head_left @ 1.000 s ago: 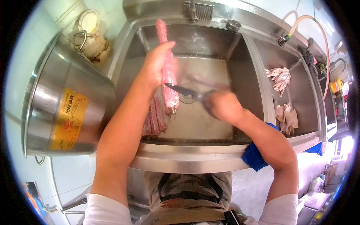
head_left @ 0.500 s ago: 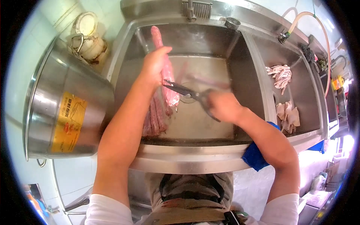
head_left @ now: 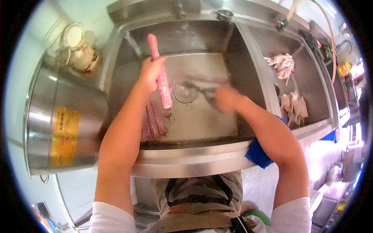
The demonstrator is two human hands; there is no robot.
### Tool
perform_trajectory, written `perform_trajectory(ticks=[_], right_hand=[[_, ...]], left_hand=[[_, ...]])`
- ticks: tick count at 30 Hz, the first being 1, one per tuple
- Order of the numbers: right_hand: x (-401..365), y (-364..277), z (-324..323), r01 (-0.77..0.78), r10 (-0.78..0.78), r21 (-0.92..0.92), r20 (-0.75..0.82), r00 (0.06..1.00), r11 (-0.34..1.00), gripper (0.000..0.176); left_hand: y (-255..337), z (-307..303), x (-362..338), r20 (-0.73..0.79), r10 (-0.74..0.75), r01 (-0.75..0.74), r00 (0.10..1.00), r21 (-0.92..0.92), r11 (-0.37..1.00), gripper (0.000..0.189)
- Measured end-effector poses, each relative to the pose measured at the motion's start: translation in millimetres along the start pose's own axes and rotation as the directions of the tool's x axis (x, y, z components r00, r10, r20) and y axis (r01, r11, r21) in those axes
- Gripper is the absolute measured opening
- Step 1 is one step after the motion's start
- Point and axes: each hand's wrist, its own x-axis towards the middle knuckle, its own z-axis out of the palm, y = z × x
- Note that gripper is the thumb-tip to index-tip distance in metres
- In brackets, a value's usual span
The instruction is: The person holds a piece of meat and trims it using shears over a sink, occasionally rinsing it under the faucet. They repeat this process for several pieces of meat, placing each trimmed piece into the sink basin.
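My left hand (head_left: pixel 151 72) is closed around a long, glossy pink piece of meat (head_left: pixel 164 91), held slanting above the sink's left side. The lower end of the meat points toward me. Black-handled scissors (head_left: pixel 204 92) are in my right hand (head_left: pixel 228 99), smeared by motion, over the large sink basin (head_left: pixel 210 130). Their blades point left, apart from the meat, near the drain (head_left: pixel 185 93). Several dark reddish meat lengths (head_left: pixel 154 122) lie side by side in the basin below my left hand. A blurred pinkish strip (head_left: pixel 206 78) shows behind the scissors.
A tall steel pot (head_left: pixel 87 128) stands left of the sink. In the smaller right basin (head_left: pixel 311 83) lie two piles of pale meat pieces (head_left: pixel 283 66). A blue cloth (head_left: pixel 258 154) hangs over the front edge. A hose (head_left: pixel 332 42) arches at the back right.
The scissors have come away from the meat, and their blades have left its lower part. My left hand still grips the meat. The camera view has shifted slightly.
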Motion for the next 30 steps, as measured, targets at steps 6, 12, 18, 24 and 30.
perform_trajectory(ticks=[6, 12, 18, 24, 30], right_hand=[[13.9, 23.4, 40.9, 0.049, 0.036, -0.262, 0.311, 0.95, 0.964, 0.019], [7.1, 20.6, 7.9, 0.092, -0.082, -0.013, 0.34, 0.937, 0.996, 0.024], [-26.0, 24.7, -24.7, 0.058, -0.036, 0.098, -0.213, 0.976, 0.994, 0.026], [-40.9, 1.7, -35.0, 0.21, -0.09, 0.212, -0.466, 0.88, 0.955, 0.023], [-42.9, -10.2, -36.1, 0.41, -0.252, 0.212, -0.521, 0.816, 0.887, 0.026]], left_hand=[[-137.1, 18.4, 43.1, 0.133, -0.221, 0.06, 0.966, 0.718, 0.694, 0.069], [-83.3, 18.5, 23.9, 0.176, -0.152, -0.072, 0.973, 0.85, 0.522, 0.042], [-17.5, -0.7, 13.4, 0.061, 0.246, -0.246, 0.967, 0.464, 0.851, 0.031], [31.9, 3.5, -9.9, -0.145, 0.262, -0.273, 0.954, -0.064, 0.96, 0.049], [68.9, 3.5, -31.9, 0.021, 0.053, -0.042, 0.998, -0.357, 0.933, 0.057]])
